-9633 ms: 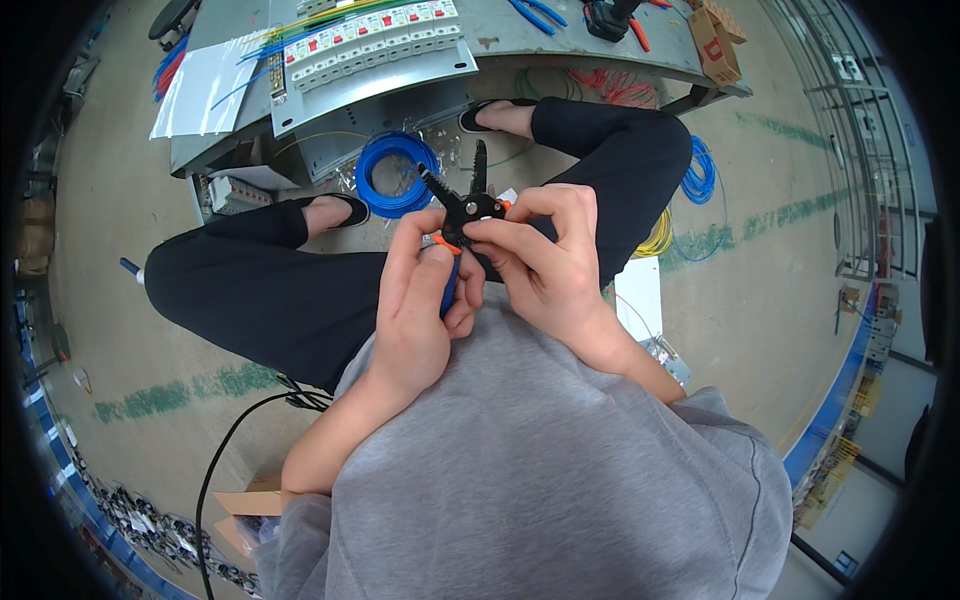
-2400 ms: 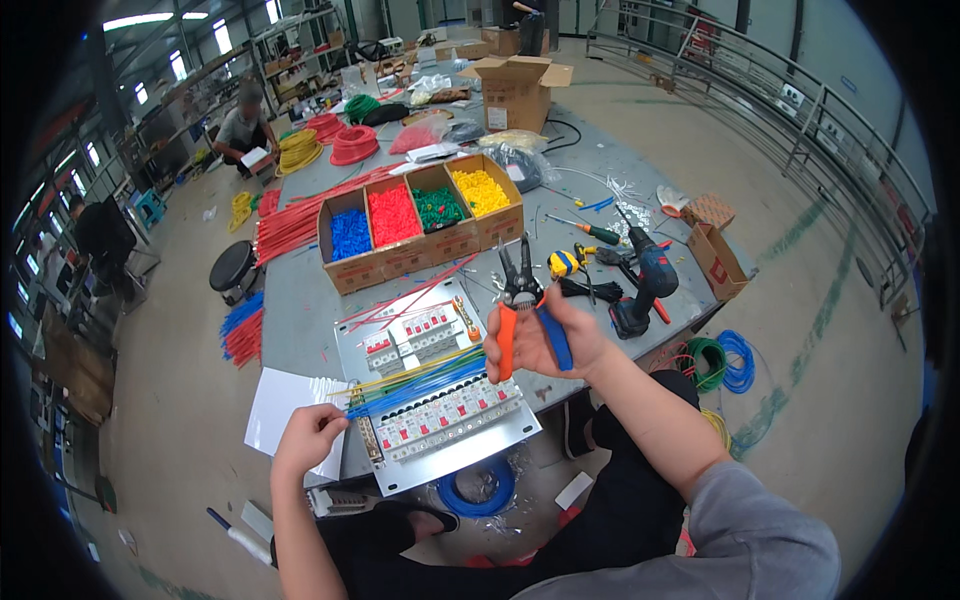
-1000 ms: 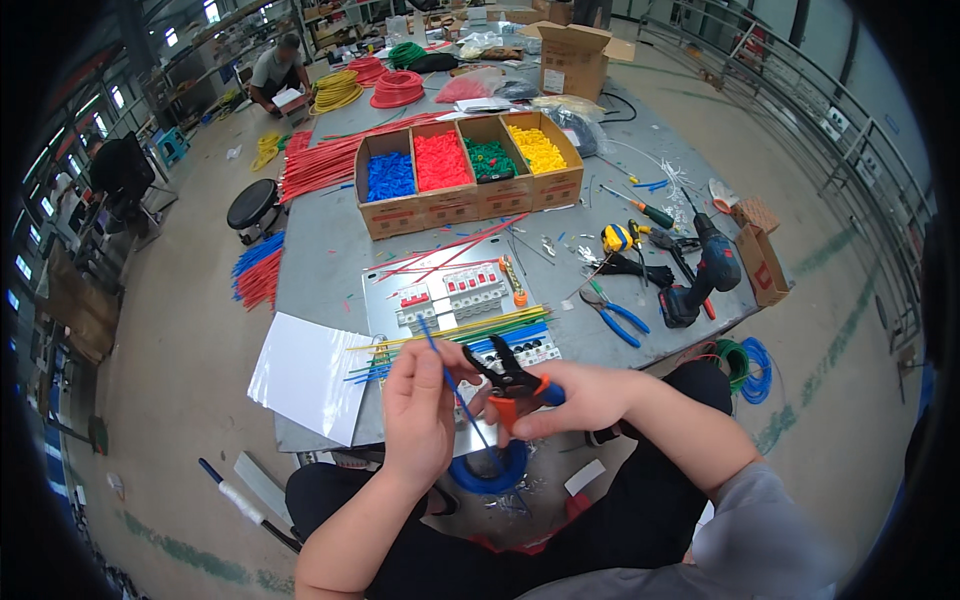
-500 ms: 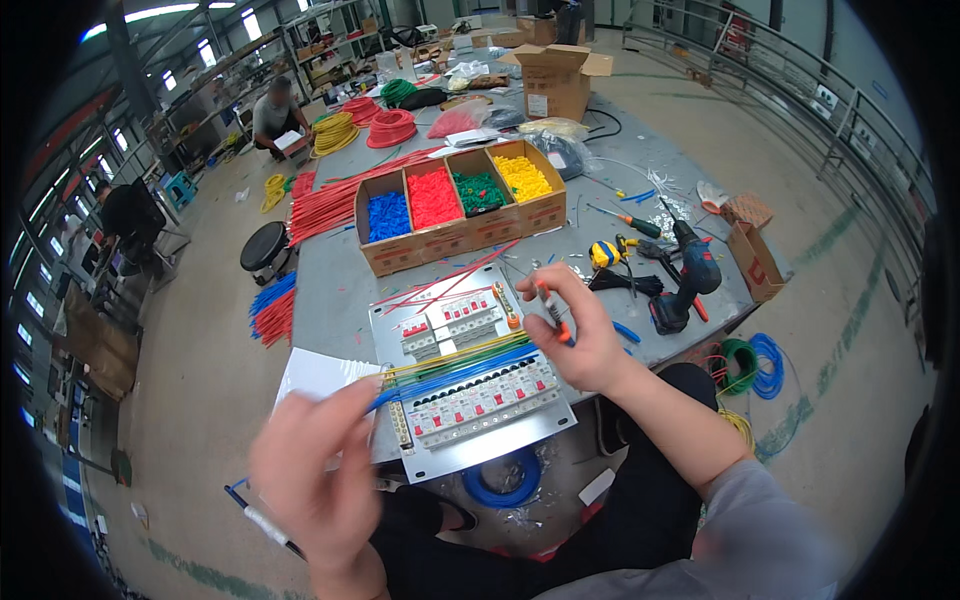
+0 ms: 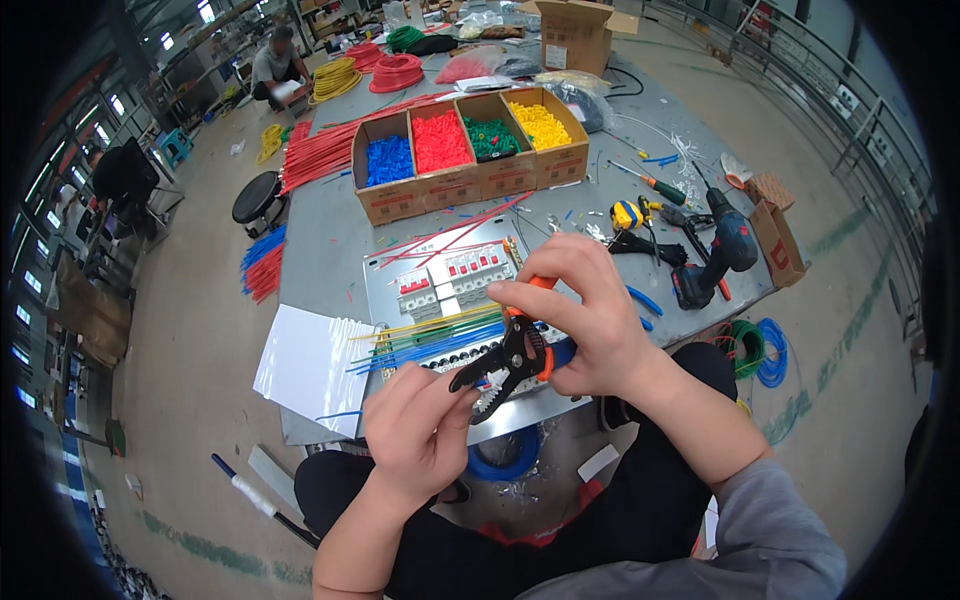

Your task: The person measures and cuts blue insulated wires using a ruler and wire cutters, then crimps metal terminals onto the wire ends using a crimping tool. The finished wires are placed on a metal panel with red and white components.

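Note:
In my right hand (image 5: pixel 605 325) is a wire stripper (image 5: pixel 522 350) with a black head and orange-and-blue handles, its jaws pointing left. My left hand (image 5: pixel 415 430) is closed in a pinch right at those jaws; whatever its fingertips hold is too small to make out. Beneath both hands lies a metal mounting plate (image 5: pixel 380 285) at the table's front edge. It carries small white circuit breakers (image 5: pixel 478 268) with red levers, plus a lower row that my hands and the tool partly cover. Yellow, green and blue wires (image 5: pixel 425 345) run across between the rows.
Behind the plate stands a divided cardboard box (image 5: pixel 470 185) of blue, red, green and yellow wire sleeves. To the right are a cordless drill (image 5: pixel 728 245), a tape measure (image 5: pixel 628 214) and a screwdriver (image 5: pixel 660 188). White paper (image 5: pixel 300 365) lies left; red wires (image 5: pixel 320 155) lie beyond.
My left hand has moved right and up to the tool's jaws. The right hand has come nearer and lower, and the wire stripper now shows in full over the plate.

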{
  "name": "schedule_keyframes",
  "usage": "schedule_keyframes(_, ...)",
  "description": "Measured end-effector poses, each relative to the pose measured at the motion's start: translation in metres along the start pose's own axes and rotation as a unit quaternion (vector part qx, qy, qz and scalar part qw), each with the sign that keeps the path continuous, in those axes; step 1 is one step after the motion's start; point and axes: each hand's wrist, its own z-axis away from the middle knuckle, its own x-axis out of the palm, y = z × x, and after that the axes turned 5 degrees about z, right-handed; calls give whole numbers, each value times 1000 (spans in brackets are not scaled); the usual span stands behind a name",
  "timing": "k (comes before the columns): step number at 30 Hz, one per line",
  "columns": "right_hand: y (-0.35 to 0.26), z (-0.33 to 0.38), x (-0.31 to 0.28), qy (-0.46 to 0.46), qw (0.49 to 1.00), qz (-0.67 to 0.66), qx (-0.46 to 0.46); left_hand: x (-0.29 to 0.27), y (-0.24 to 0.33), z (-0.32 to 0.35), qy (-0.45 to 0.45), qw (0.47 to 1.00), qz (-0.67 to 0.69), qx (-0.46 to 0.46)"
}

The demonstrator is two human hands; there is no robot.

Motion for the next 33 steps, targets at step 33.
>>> schedule_keyframes(33,2,-2,25,13,999,-1,-46,-9,10,-9,-3,999,-8,38)
